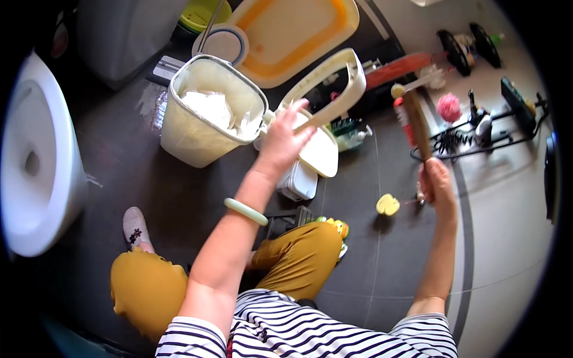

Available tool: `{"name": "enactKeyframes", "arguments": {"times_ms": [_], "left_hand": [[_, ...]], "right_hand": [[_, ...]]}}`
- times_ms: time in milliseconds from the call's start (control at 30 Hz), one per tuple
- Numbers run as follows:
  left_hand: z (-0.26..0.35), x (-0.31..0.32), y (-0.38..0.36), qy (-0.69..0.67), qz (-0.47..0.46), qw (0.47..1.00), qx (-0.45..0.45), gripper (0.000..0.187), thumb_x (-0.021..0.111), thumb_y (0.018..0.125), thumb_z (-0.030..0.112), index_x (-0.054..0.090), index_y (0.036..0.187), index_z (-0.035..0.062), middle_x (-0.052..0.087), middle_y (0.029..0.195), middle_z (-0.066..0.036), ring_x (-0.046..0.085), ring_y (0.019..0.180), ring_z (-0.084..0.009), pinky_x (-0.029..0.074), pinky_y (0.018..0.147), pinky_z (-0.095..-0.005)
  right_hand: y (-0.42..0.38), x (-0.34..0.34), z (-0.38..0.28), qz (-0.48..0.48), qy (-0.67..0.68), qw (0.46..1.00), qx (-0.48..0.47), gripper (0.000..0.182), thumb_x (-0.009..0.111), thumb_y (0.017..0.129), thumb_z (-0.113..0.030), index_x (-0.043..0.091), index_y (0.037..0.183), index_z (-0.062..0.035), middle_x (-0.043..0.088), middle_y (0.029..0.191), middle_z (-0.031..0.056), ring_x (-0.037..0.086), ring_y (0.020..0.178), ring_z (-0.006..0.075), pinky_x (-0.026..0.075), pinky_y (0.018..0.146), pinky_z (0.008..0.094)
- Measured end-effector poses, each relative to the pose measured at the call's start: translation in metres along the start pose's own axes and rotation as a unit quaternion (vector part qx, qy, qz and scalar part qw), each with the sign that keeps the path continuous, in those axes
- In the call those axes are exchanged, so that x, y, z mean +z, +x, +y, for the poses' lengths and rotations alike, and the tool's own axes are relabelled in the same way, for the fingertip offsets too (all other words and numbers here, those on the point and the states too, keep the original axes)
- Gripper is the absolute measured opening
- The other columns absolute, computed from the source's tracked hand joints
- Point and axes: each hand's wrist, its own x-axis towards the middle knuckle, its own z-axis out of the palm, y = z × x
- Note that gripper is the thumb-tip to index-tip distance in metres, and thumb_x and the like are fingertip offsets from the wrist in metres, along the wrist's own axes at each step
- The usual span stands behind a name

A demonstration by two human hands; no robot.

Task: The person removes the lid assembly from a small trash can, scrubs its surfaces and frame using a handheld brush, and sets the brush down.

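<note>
A pale waste bin stands tilted in view, with crumpled white paper inside it. My left hand, a pale green bangle on its wrist, is at the cream ring-shaped lid frame raised beside the bin. Its fingers are closed on the frame's lower edge. Below the frame hangs a white lid flap. Further right, my right hand is wrapped round the lower end of a long brown flat stick-like object. What exactly that object is, I cannot make out.
A white toilet is at the left. Behind the bin lean a cream and orange basin and a green tub. Bottles, a yellow item, a pink bath puff and a black rack are to the right.
</note>
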Motion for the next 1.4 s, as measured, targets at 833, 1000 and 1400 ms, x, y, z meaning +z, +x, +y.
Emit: {"name": "enactKeyframes", "arguments": {"times_ms": [833,1000,1400], "left_hand": [[0.059,-0.096,0.039,0.013,-0.056,0.997,-0.045,0.034,0.058,0.087,0.007,0.054,0.12,0.0026,0.06,0.113,-0.008,0.056,0.101,-0.0141,0.045,0.08,-0.0253],[0.052,-0.081,0.049,-0.015,-0.011,0.994,-0.112,0.033,0.059,0.088,0.02,0.056,0.119,0.0096,0.062,0.106,-0.002,0.057,0.093,-0.0083,0.043,0.065,-0.0221],[0.114,-0.124,-0.016,0.057,0.01,0.987,-0.148,0.035,0.054,0.092,0.028,0.053,0.124,0.0143,0.061,0.114,0.0,0.057,0.104,-0.0106,0.044,0.078,-0.0257]], "right_hand": [[-0.002,0.071,0.081,0.047,-0.151,0.981,-0.108,0.038,0.056,0.085,-0.032,0.059,0.115,-0.0083,0.066,0.101,0.0122,0.064,0.093,0.0255,0.049,0.082,0.0336],[-0.044,-0.067,0.045,0.12,0.092,0.982,-0.11,0.053,0.053,0.088,-0.04,0.044,0.127,-0.0056,0.059,0.112,0.0099,0.059,0.098,0.0176,0.048,0.08,0.0283],[-0.034,0.103,0.039,-0.145,0.709,0.663,-0.191,0.065,0.042,0.094,-0.047,0.034,0.136,0.0007,0.045,0.134,0.0216,0.044,0.125,0.0268,0.044,0.097,0.0371]]}}
